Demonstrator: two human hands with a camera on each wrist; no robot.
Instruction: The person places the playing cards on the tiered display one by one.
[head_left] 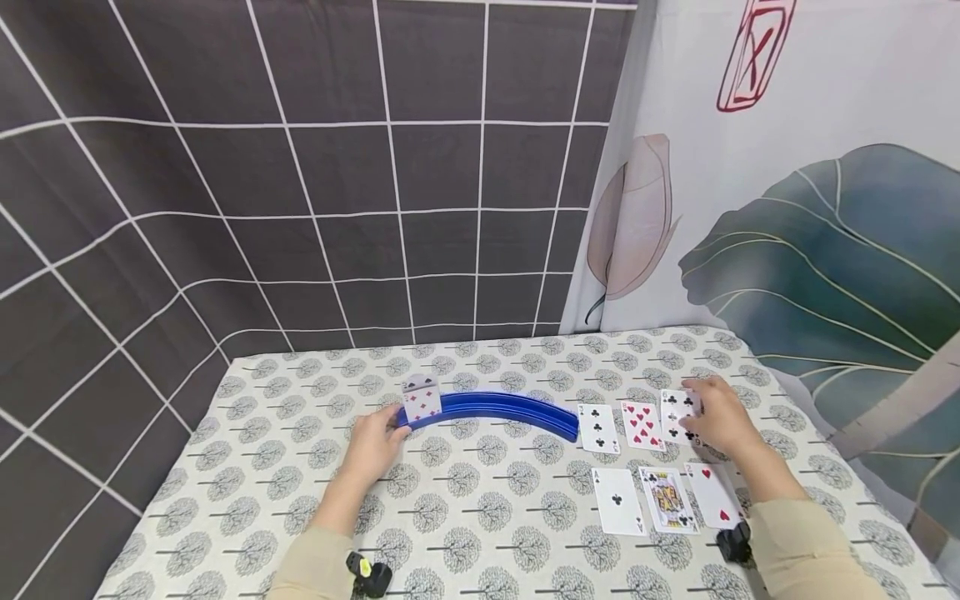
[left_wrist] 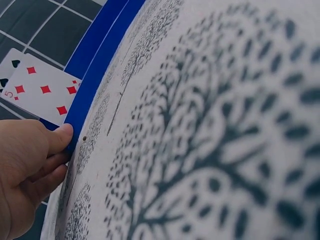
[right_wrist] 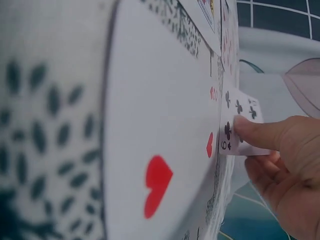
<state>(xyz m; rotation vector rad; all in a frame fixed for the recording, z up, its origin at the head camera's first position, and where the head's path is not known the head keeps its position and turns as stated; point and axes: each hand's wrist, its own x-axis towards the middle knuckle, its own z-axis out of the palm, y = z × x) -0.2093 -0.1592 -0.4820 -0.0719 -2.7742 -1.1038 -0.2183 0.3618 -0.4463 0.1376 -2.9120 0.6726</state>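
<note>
My left hand grips the left end of a curved blue card holder, its thumb on the holder's front face in the left wrist view. Standing upright in that end is a five of diamonds, with a spade card partly hidden behind it. Over on the right, my right hand pinches the six of clubs by its right side. In the right wrist view, the thumb lies across the front of that six of clubs, which is tilted up.
Beside the holder's right end lie a three of clubs and a hearts card. A nearer row has an ace of clubs, a face card and a two of hearts. A tree-patterned cloth covers the table.
</note>
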